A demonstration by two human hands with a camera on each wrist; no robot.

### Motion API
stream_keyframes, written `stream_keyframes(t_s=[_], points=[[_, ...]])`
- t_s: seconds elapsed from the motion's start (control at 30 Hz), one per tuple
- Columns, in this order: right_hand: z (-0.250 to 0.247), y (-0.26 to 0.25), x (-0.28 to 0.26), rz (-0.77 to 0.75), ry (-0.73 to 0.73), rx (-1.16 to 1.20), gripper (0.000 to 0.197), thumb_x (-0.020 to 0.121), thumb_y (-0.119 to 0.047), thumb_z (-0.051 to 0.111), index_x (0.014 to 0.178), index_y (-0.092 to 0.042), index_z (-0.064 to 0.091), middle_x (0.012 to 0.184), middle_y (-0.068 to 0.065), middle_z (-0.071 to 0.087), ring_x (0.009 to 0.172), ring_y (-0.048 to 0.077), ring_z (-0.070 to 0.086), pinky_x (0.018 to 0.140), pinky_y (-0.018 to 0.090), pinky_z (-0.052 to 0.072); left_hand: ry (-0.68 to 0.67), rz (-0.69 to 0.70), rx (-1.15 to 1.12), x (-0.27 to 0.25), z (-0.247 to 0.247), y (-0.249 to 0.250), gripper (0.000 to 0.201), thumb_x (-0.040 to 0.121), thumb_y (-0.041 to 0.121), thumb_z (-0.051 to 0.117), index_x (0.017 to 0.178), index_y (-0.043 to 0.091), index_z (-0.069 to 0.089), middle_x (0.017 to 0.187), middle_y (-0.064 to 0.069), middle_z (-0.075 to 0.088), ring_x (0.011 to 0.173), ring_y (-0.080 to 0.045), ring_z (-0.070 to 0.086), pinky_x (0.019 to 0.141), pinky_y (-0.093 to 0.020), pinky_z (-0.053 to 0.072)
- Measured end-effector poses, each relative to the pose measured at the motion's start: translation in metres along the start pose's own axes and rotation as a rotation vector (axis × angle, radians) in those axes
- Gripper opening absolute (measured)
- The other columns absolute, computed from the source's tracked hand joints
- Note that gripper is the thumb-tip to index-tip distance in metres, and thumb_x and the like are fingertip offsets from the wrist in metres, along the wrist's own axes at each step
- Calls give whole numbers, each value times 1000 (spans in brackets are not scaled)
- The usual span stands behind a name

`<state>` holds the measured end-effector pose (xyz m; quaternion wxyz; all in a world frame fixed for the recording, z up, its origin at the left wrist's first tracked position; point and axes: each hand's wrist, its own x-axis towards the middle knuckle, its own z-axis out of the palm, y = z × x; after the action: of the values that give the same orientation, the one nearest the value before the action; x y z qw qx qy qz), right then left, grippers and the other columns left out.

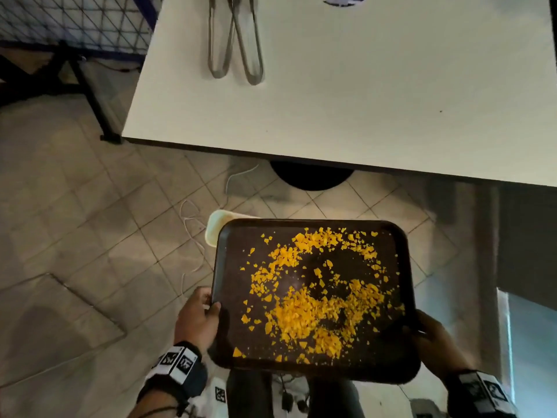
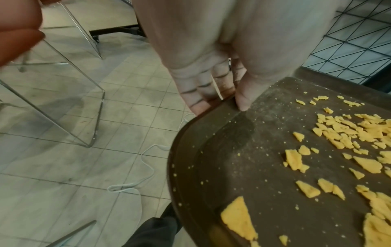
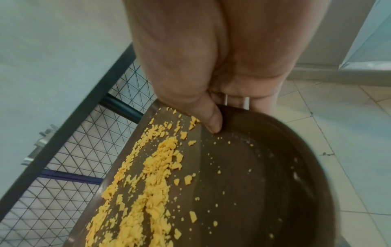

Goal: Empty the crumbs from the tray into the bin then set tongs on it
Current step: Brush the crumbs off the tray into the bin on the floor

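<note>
A dark brown tray (image 1: 229, 267) is held level in the air over the tiled floor, strewn with yellow crumbs (image 1: 304, 312). My left hand (image 1: 199, 315) grips its left rim, thumb on top (image 2: 243, 98) and fingers underneath. My right hand (image 1: 434, 336) grips the right rim the same way, thumb (image 3: 211, 120) pressed on the tray's inner edge (image 3: 275, 167). A pale bin (image 1: 215, 229) stands on the floor, mostly hidden under the tray's far left corner. Metal tongs (image 1: 235, 40) lie on the white table (image 1: 361, 101) at the back.
The table's black pedestal base (image 1: 310, 176) stands ahead of the tray. A white cable (image 1: 193, 236) trails across the floor beside the bin. A blue wire-mesh rack (image 1: 75, 25) stands far left, and a chair's metal legs (image 2: 93, 83) stand to my left.
</note>
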<state>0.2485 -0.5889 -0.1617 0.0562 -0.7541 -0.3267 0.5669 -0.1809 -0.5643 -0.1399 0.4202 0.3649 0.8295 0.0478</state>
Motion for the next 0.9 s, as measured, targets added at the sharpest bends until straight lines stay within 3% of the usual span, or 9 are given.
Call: stream_keyframes(t_s=[0.1,0.2,0.3,0.37,0.53,0.6,0.73,0.83,0.9], points=[[20,1,42,-22,79,63,31,95,-6,52,101,-35,64,105,1,70,99,24,67,92,56,51,14,47,-11,51,16,2,19,95,16,59,112,25,56,103,6,62,90,-16,57,90,-36,46],[44,-2,99,-58,121,152,26,97,-3,48,111,-21,61,99,0,72,97,23,67,91,49,52,44,95,-29,117,43,-2,19,94,15,60,110,23,58,101,4,64,90,-18,59,89,-35,47],[62,1,156,-97,133,248,32,97,3,43,118,-16,58,86,-11,75,83,10,71,70,27,60,112,134,-26,178,70,-6,19,91,15,63,107,23,60,96,5,64,90,-20,61,88,-30,46],[74,1,190,-127,166,318,34,96,8,40,116,-14,57,79,-17,74,72,1,70,59,16,57,142,168,-8,213,85,-8,18,90,15,63,107,20,61,95,6,63,89,-20,61,87,-27,44],[94,-4,259,-241,232,421,41,93,12,40,98,-23,62,74,-20,73,70,-3,69,63,13,55,183,268,11,281,113,-5,12,90,13,61,99,20,60,93,3,62,88,-17,57,83,-22,41],[97,-7,278,-268,246,458,42,94,10,39,93,-25,64,75,-19,74,74,0,70,66,14,55,190,290,-5,304,122,-6,17,88,15,63,105,16,63,98,1,67,90,-18,61,83,-22,43],[105,-2,305,-309,307,464,42,92,2,41,84,-26,71,79,-12,74,87,15,67,79,30,57,170,315,-28,333,134,-5,32,89,18,61,121,18,65,107,0,69,96,-20,62,86,-24,44],[118,1,311,-344,382,468,30,93,-2,43,93,-20,67,82,-4,71,83,17,68,67,26,55,144,286,-21,344,138,-12,35,90,20,61,125,19,64,113,0,68,106,-22,61,89,-24,42],[125,6,310,-359,414,467,27,94,0,43,103,-17,63,84,-2,66,69,4,68,55,16,51,104,264,-26,348,142,-20,38,89,20,62,127,18,62,120,-6,68,110,-25,62,92,-27,43]])
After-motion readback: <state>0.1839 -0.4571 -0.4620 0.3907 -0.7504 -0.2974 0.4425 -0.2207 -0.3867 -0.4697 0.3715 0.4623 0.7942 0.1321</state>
